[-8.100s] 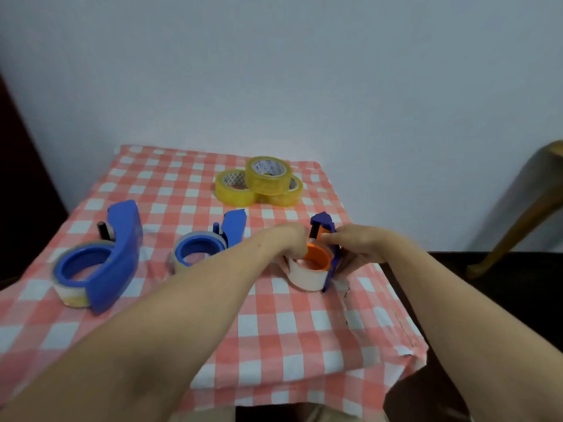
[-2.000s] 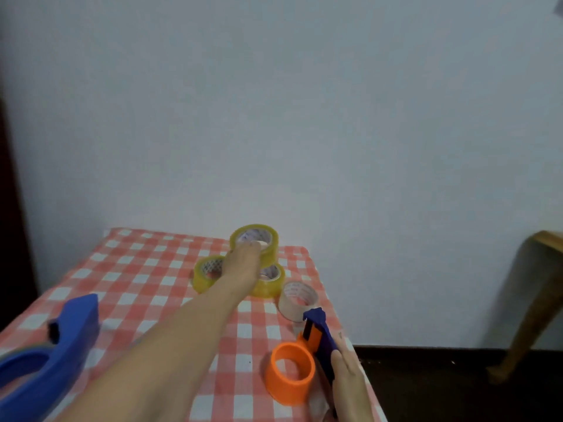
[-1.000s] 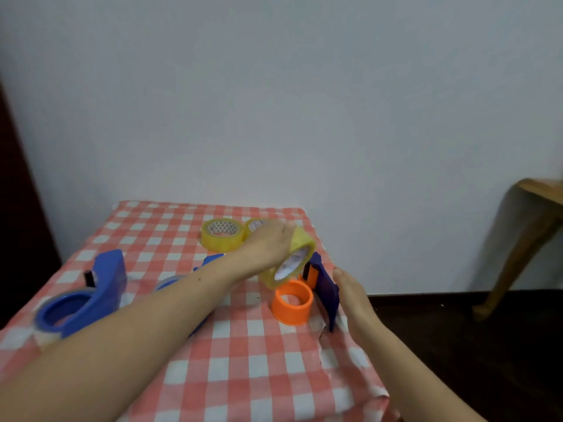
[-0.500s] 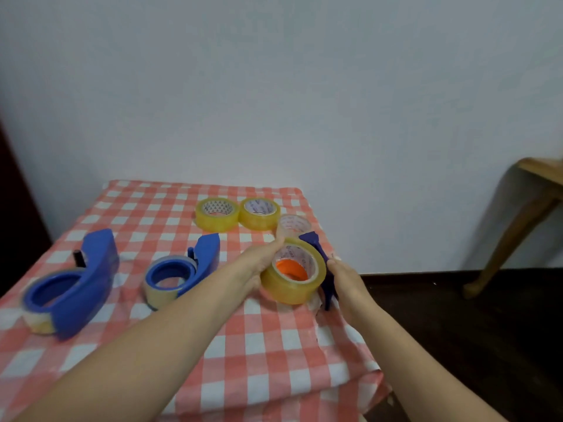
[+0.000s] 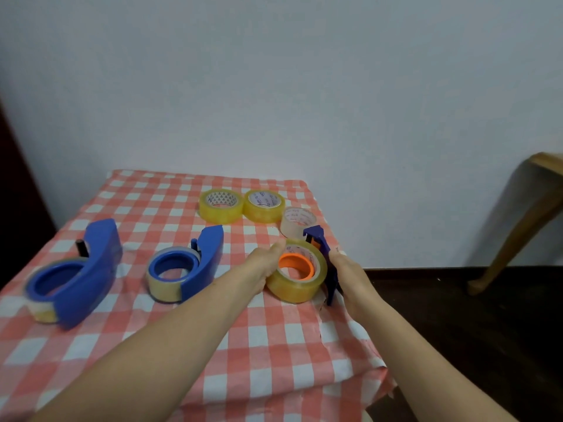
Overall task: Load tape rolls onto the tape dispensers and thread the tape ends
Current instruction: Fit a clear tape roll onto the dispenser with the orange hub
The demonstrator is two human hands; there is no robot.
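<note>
Gripping the yellow tape roll (image 5: 292, 289), your left hand (image 5: 263, 266) now holds it lower around the orange hub (image 5: 294, 263), near the right edge of the tablecloth (image 5: 274, 345); your right hand (image 5: 350, 277) clasps the blue dispenser (image 5: 330, 280).

On the table (image 5: 274, 345), the left dispenser (image 5: 91, 269), middle dispenser (image 5: 204, 260) and right dispenser (image 5: 327, 266) are set in a row. The loaded roll (image 5: 292, 287) is seated on the right dispenser and gripped at its left side by the left hand (image 5: 265, 266). The right dispenser is held from the right by the right hand (image 5: 350, 278). Farther back, a far-left roll (image 5: 221, 213), centre roll (image 5: 263, 211) and far-right roll (image 5: 297, 222) are lined up.
</note>
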